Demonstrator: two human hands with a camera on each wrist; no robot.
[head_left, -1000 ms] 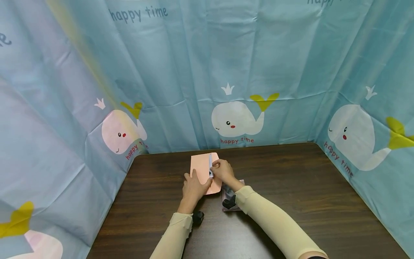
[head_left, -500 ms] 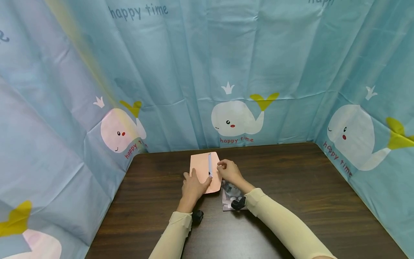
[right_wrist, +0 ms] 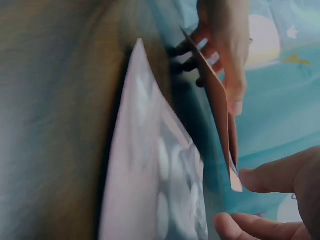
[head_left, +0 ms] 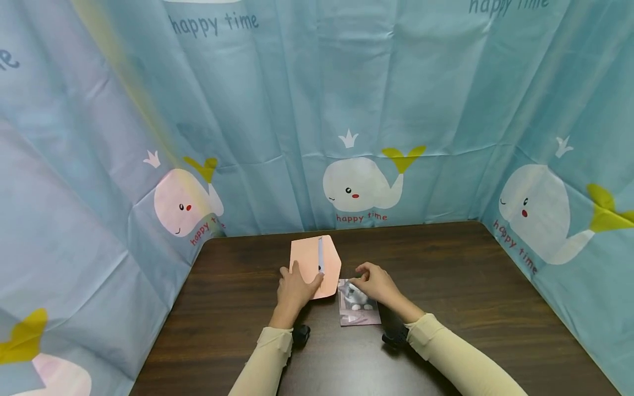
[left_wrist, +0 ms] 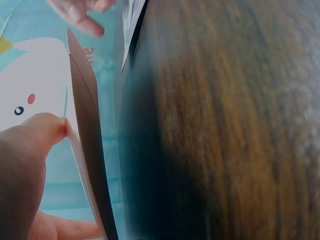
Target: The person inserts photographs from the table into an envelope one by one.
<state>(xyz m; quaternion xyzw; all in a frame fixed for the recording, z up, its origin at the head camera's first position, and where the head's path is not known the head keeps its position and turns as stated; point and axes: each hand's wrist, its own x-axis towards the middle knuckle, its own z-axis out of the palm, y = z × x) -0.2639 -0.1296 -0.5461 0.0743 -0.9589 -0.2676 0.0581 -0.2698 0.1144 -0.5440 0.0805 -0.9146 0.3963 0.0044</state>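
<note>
My left hand (head_left: 294, 289) grips a peach-pink envelope (head_left: 308, 254), thumb on its face and fingers behind it. The envelope's flap (head_left: 332, 264) lies opened out to the right. Along the opening shows a narrow pale-blue strip (head_left: 321, 254) with a dark spot at its lower end. Over the upper right part of a card with a cat picture (head_left: 358, 302) hovers my right hand (head_left: 377, 283). In the right wrist view its thumb (right_wrist: 270, 175) and fingers (right_wrist: 250, 225) stand apart with nothing between them. The card (right_wrist: 135, 165) lies just beyond them.
A dark wood-grain table (head_left: 470, 297) bears both things. Blue curtains printed with whales (head_left: 364, 184) hang close behind and beside it. A black wrist camera (head_left: 300, 334) sits on the left wrist, another (head_left: 394, 339) on the right.
My right hand has let go of the strip at the envelope's opening and moved right and down to the cat card. The strip shows narrower. My left hand keeps its hold on the envelope.
</note>
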